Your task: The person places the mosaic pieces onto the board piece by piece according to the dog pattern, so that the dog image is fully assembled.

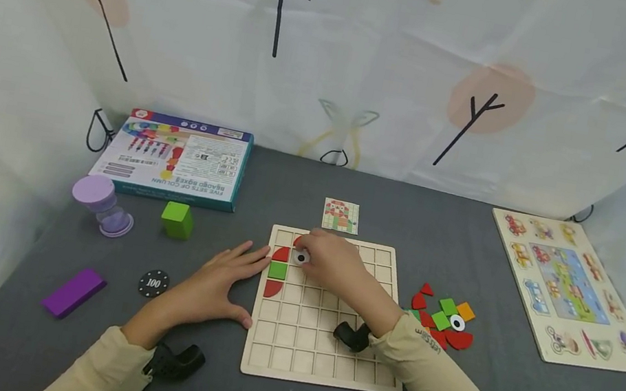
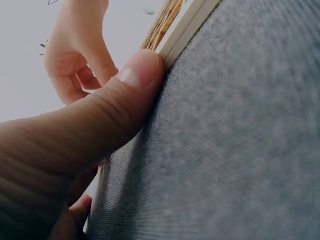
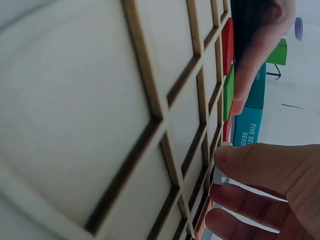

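A pale wooden grid board (image 1: 294,339) lies on the grey table. My right hand (image 1: 335,266) is over its upper left part, pinching a white tile with a black dot (image 1: 300,258) between thumb and fingers. In the right wrist view the white tile (image 3: 218,175) stands tilted on edge, close to the grid. Along the board's left column sit a red rounded piece (image 1: 280,254), a green square (image 1: 277,270) and another red piece (image 1: 272,288). A further red piece (image 1: 297,242) shows beside my right fingers. My left hand (image 1: 216,283) rests spread at the board's left edge, its thumb (image 2: 135,75) against the side.
A small pattern card (image 1: 341,216) lies behind the board. Loose red, green and orange pieces (image 1: 442,321) are heaped to its right, near a picture puzzle (image 1: 579,291). Leftward are a box (image 1: 181,158), green cube (image 1: 177,220), lilac hourglass-shaped toy (image 1: 105,206), black disc (image 1: 154,283) and purple block (image 1: 73,293).
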Tool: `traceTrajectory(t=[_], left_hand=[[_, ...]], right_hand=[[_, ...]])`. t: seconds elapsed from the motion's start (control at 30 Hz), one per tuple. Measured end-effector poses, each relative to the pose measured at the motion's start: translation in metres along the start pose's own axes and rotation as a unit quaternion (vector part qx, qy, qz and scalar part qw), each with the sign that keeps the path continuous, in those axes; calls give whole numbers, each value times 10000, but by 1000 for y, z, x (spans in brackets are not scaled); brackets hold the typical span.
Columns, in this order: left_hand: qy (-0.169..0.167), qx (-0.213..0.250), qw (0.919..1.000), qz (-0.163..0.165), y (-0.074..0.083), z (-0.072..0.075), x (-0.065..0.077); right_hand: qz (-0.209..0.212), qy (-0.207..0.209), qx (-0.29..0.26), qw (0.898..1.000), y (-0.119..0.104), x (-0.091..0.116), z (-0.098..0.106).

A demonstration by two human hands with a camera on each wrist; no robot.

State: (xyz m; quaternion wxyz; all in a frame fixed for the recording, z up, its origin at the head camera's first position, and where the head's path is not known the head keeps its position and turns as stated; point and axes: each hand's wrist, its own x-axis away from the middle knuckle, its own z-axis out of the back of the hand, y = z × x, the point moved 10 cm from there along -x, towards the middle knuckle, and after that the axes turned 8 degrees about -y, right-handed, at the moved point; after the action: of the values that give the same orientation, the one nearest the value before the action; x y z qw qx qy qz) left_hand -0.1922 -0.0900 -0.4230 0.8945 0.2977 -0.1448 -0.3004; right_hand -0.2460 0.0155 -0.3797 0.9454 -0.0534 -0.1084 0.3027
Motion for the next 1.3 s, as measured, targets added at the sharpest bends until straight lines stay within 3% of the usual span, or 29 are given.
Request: traceTrajectory(t=[0.33,0.5,0.77,0.93,1.1,1.3], left_hand=[[36,-14,10000,-85,1,1,-2],[20,44,10000,-81,2,0,-3],[11,50,10000,-14,0,-1,-1],[50,60,10000,57,-2,0,1],[72,31,10000,44,-3,-1,1],[27,45,10000,-6,0,-2,0]], right_hand=[[-138,-96,48,9998,1,-3,-3],[-157,4,-208,9997,10,11,7],[-579,598,-432,9956,71,78,33],[-1132,583,-424,9909,121,115,30],[-1637,133,-328,9859,155,131,13],[-1879,-87,-305,9817,172,136,1]])
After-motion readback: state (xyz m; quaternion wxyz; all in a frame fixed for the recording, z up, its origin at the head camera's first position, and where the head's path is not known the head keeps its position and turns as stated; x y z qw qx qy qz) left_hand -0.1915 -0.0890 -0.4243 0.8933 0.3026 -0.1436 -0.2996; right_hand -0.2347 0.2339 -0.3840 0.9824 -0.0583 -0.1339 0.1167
